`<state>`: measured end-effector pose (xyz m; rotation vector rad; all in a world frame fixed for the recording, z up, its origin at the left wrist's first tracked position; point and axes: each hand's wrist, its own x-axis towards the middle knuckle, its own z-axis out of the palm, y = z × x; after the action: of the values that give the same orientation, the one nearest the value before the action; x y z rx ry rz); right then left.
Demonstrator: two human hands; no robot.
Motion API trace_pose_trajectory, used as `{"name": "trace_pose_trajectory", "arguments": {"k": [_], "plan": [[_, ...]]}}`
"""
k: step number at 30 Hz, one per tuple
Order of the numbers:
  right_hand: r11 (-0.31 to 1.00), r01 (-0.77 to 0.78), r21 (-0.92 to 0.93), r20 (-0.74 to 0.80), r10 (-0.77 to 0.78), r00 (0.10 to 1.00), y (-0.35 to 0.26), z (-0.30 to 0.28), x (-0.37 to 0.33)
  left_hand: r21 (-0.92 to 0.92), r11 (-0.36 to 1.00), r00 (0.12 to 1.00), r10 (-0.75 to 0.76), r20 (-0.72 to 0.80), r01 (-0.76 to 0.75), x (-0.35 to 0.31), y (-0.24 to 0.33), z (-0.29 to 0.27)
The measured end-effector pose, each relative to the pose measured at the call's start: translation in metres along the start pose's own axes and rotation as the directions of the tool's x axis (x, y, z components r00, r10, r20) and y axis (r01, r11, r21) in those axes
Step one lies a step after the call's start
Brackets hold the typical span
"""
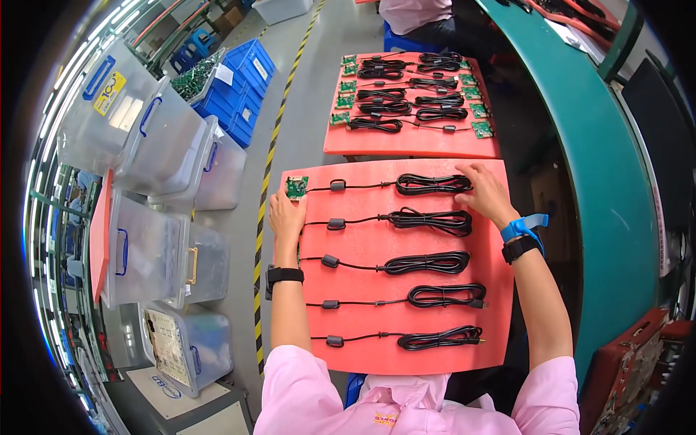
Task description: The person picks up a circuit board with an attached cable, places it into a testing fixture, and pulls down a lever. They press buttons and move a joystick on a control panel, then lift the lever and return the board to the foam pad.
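My left hand (287, 215) is at the far left corner of the near pink foam board (355, 280), its thumb and fingers closed around the lower edge of a green circuit board (296, 185). A thin black lead with a ferrite bead (338, 185) runs right from it to a tied black cable coil (428, 184). At the coil's right end, my right hand (484, 191) has its thumb and fingers curled around the loops. Several more coils, such as this cable coil (426, 262), lie in rows below. My left arm hides most of their left ends.
Beyond lies a second pink foam board (406, 143) with more cables and circuit boards. Clear plastic bins (148, 246) and blue crates (250, 69) stand at left. A green bench (616, 217) runs along the right. Another person (417, 14) sits at the far end.
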<state>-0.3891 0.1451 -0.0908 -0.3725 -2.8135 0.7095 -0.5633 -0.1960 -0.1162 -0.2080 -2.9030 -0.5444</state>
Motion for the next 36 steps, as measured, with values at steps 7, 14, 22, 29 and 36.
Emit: {"name": "trace_pose_trajectory", "arguments": {"k": [7,14,22,29,36], "plan": [[0.991,-0.007,-0.134,0.132,0.024,0.991,-0.006,-0.003,0.003,-0.021,1.000,1.000,0.011,-0.013,-0.011,0.001,-0.003,0.012],[0.998,0.025,0.059,-0.435,0.003,0.901,-0.011,-0.022,-0.027,-0.075,0.987,0.988,0.137,-0.079,-0.142,-0.010,-0.007,-0.010],[0.992,-0.085,0.095,-0.217,0.104,0.971,-0.100,-0.115,-0.186,-0.405,0.740,0.839,0.518,-0.169,-0.538,-0.171,0.102,-0.144],[0.893,-0.448,0.045,-0.198,0.447,0.872,-0.162,-0.178,-0.356,-0.937,-0.182,0.114,0.968,-0.224,-0.298,-0.353,0.211,-0.123],[0.092,-0.995,-0.040,-0.650,0.754,0.096,-0.259,-0.192,-0.580,-0.871,-0.491,-0.378,0.807,-0.455,0.000,-0.419,0.266,-0.129]]}}
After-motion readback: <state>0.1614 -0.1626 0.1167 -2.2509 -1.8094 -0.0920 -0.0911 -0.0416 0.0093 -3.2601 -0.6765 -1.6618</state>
